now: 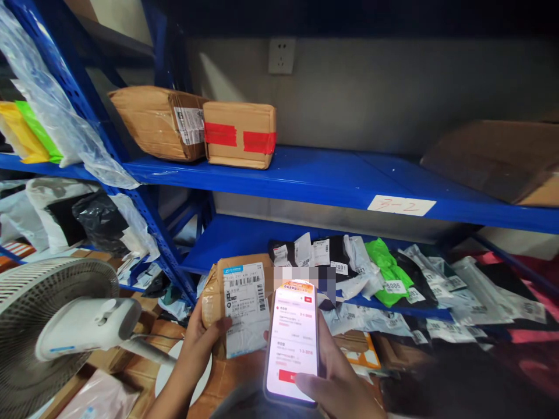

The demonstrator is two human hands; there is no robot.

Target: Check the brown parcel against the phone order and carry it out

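My left hand point(204, 334) is closed round the lower left side of a brown cardboard parcel point(213, 291). A white shipping label point(247, 326) with a blue strip and barcodes covers much of its front. Beside it, my right hand point(334, 375) grips a smartphone point(290, 343) held upright, its lit screen facing me. The right thumb lies on a red button near the bottom of the screen. Part of the phone's top is blurred out. Behind both hands, the lower blue shelf point(236, 233) bears several bagged parcels, one of them bright green point(388, 270).
Two brown boxes point(240, 137) sit on the upper blue shelf point(323, 169), which carries a handwritten tag point(402, 205). A standing fan point(87, 331) is close at my left. More bagged parcels fill the rack at far left, and a pink-white bag point(98, 396) lies below the fan.
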